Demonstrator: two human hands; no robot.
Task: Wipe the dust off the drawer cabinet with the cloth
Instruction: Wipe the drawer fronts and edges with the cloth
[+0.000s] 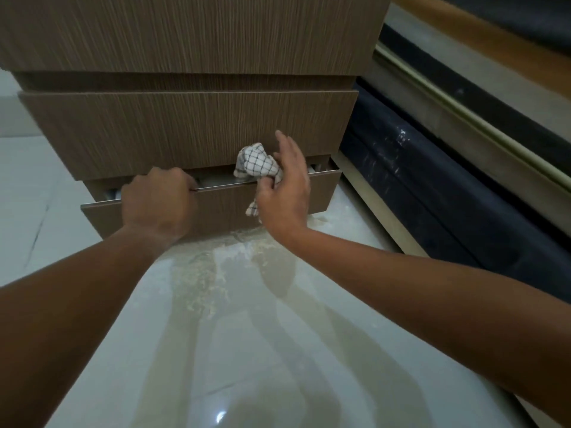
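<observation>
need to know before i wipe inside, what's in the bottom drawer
The bottom drawer is open only a crack. Something pale shows through the gap, too little to identify. The drawer front, left hand and cloth hide the rest.

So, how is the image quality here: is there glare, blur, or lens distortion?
Head view: dim, soft light; a small bright glare spot on the glossy floor, which mirrors the arms; wide-angle bending tilts the drawer cabinet edges; the right hand on the cloth looks slightly motion-blurred; the left hand is sharper.

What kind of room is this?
Likely a bedroom at home: a brown wood-grain drawer cabinet on glossy pale floor tiles, and beside it what looks like a dark mattress on a low bed frame.
</observation>
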